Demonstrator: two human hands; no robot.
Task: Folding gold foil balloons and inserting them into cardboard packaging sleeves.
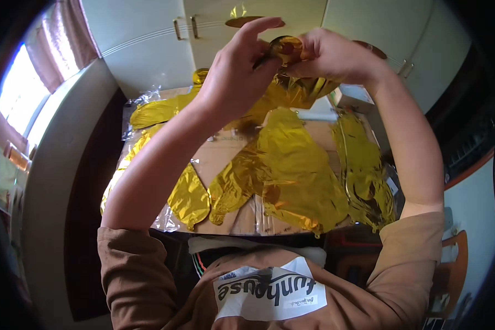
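Note:
Both hands are raised above the far side of the table, close together. Between them is a shiny gold foil balloon (286, 48), its edge bunched and curled at the fingers. My left hand (241, 72) grips it with thumb and fingers, the index finger stretched out above. My right hand (331, 56) pinches its other side. More gold foil (302, 92) hangs below the hands, partly behind them. Several flat gold foil balloons lie spread beneath, among them a large one (297, 159) in the middle and a smaller one (190, 195) beside my left forearm.
Brown cardboard (225, 157) covers the table. Clear plastic wrap (140, 102) lies at the far left, and a small box (353, 97) stands at the far right. White cupboards (143, 44) rise behind. A wooden chair (454, 264) is at the right, a curtained window at the left.

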